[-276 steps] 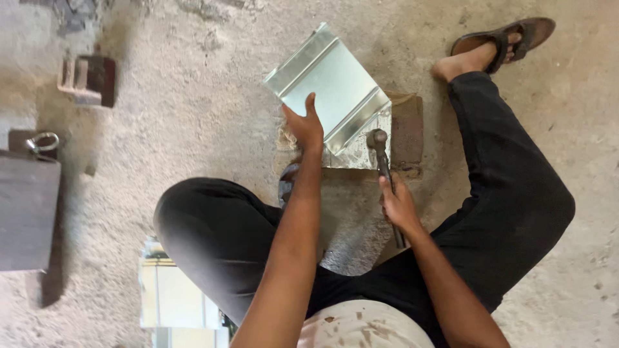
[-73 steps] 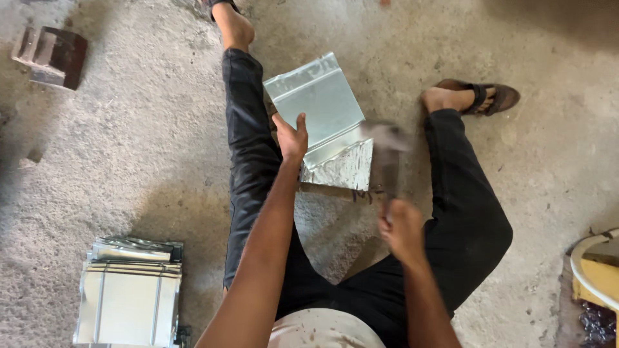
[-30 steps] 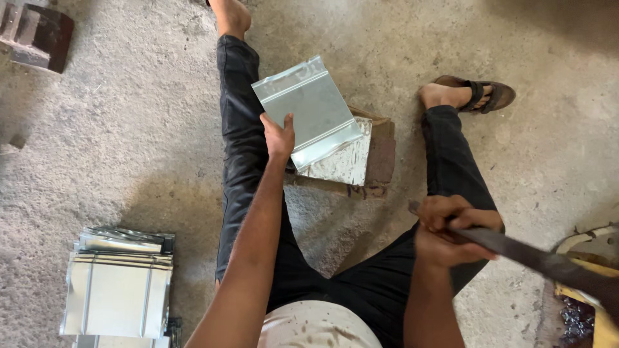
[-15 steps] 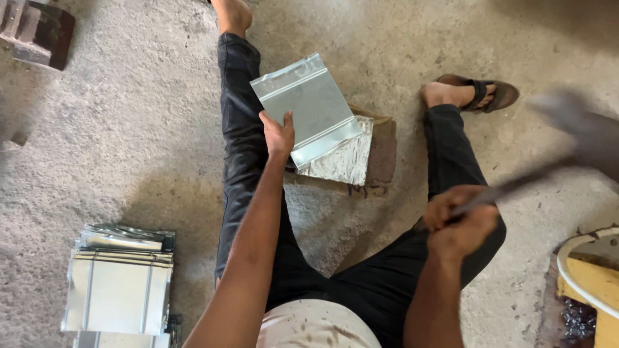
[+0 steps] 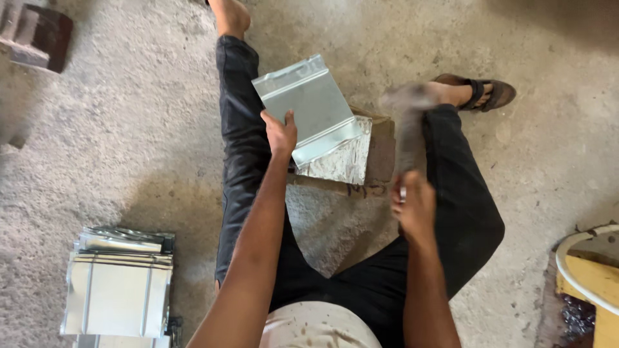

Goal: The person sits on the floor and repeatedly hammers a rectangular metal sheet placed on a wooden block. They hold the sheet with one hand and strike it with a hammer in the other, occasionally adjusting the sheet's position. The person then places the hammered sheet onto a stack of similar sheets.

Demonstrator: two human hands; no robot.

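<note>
I sit on a concrete floor with my legs spread. My left hand (image 5: 280, 131) presses a folded shiny metal sheet (image 5: 308, 106) against a worn block (image 5: 361, 154) between my legs. My right hand (image 5: 414, 205) is shut on the handle of a hammer (image 5: 407, 122), which is blurred with motion, its head up near my right knee, to the right of the sheet.
A stack of finished folded metal sheets (image 5: 119, 283) lies on the floor at my lower left. A brick-like block (image 5: 39, 35) sits at the top left. A white-rimmed container (image 5: 590, 270) shows at the right edge. My sandalled right foot (image 5: 480, 93) is at upper right.
The hammer has swung in from far out at the right to above the block beside the sheet. My left hand and the sheet have stayed put.
</note>
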